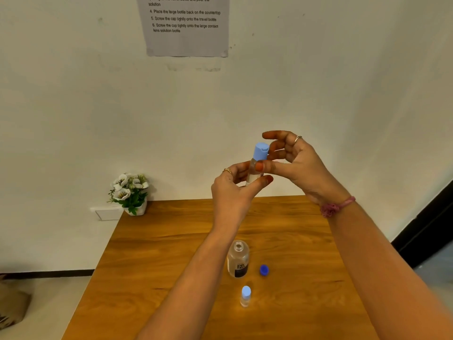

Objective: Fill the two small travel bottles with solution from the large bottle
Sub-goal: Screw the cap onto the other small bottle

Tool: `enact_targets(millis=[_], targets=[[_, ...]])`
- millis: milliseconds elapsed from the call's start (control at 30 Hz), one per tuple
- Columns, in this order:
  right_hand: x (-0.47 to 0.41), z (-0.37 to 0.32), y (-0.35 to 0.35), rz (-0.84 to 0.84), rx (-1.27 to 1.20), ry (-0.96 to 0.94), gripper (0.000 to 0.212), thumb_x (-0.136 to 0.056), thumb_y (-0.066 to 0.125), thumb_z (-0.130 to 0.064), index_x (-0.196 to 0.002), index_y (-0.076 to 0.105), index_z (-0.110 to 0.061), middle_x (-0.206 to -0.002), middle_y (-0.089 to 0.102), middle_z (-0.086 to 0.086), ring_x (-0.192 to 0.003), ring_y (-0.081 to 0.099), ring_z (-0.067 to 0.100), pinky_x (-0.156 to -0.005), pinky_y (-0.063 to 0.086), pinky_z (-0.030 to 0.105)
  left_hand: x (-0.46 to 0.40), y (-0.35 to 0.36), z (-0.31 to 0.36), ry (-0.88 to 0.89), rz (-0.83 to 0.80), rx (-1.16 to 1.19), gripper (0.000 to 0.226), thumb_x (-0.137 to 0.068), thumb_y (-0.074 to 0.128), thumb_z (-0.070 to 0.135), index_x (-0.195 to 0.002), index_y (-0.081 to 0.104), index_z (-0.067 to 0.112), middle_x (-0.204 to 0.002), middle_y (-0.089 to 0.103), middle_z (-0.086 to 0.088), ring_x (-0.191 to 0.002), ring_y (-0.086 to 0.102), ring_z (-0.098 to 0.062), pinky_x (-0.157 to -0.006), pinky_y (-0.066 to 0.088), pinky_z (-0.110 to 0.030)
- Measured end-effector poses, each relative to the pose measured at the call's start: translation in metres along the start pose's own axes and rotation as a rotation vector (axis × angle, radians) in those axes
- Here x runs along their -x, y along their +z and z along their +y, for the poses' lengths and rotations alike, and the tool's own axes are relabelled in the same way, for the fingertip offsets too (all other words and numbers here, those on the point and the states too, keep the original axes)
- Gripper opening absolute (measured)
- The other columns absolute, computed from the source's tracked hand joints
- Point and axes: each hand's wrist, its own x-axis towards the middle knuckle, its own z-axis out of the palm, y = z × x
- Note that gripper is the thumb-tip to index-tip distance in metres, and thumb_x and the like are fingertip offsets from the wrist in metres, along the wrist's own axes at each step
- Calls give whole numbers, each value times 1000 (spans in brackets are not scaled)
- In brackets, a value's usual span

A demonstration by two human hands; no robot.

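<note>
A small clear travel bottle with a light-blue cap (pixel 257 165) is held upright in the left hand (pixel 232 190) grip. The right hand (pixel 294 160) grip is narrowed, thumb on the bottle just below the cap. An uncapped large clear bottle (pixel 238 260) is left on the wooden bench (pixel 171 241) nearer.

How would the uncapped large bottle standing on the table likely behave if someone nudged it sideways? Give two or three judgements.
The large bottle is tall and narrow, so it would probably tip rather than slide. Its mouth is open, its dark blue cap lying beside it, so tipping would likely spill solution. Being round, it may then roll across the table.
</note>
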Motion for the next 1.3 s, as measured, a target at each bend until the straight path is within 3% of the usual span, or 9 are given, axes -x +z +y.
enact_targets(millis=[100,267,400,567,700,967,1100,1200,1300], targets=[[1,1,-5,-94,-178,9,63,-71,69,-21,-130,48,-22,-123,62,-1,-111,61,12,-92,51,27,-1,3,-2,-16,2,11,46,-68,82,29,-109,67,16,-101,70,7,-94,62,-2,-74,45,-11],[-2,8,2,66,-56,-7,62,-64,76,-28,-122,57,-23,-98,65,2,-100,64,17,-87,52,29,-1,5,-5,-14,-2,9,45,-67,82,31,-108,67,18,-100,71,8,-95,63,0,-77,46,-13],[1,11,-8,-98,-220,57,65,-72,65,-33,-133,46,-23,-129,59,-4,-117,57,11,-98,47,36,-1,5,-6,-25,6,10,45,-68,82,29,-108,66,18,-99,69,9,-92,61,3,-74,43,-11],[0,11,-6,-186,-195,24,42,-89,54,-10,-131,50,-13,-124,62,1,-118,57,12,-100,45,27,-2,8,-8,-38,-43,19,44,-68,82,28,-108,68,18,-101,71,7,-95,63,0,-79,47,-16],[-2,11,-3,-123,-155,12,34,-88,58,-9,-122,58,-14,-111,69,-1,-109,63,10,-88,48,17,-2,11,-10,-40,-52,8,44,-68,81,29,-109,69,18,-100,71,8,-95,63,0,-80,47,-17],[9,21,12,85,-114,-3,28,-82,67,-14,-110,65,-20,-103,71,-2,-101,66,7,-86,51,18,1,17,-20,-9,21,-61,47,-67,81,29,-110,69,14,-100,72,6,-96,63,-5,-79,47,-16],[15,28,19,178,-61,-13,28,-82,69,-16,-109,65,-23,-105,70,-3,-100,65,5,-78,49,10,3,20,-25,27,38,-72,42,-69,80,27,-108,68,17,-89,65,15,-85,59,6,-72,42,-7],[20,31,13,127,-80,12,28,-82,69,-13,-109,65,-17,-104,71,-1,-100,65,6,-80,52,16,3,17,-32,19,-51,-129,50,-67,81,29,-112,64,19,-95,65,13,-90,60,4,-70,46,-5],[33,39,9,95,-40,31,28,-80,70,-14,-107,66,-20,-106,70,-5,-100,65,7,-85,53,23,7,10,-51,-50,-193,-127,81,-63,84,21,-135,46,22,-124,57,5,-114,55,-9,-86,52,-20]])
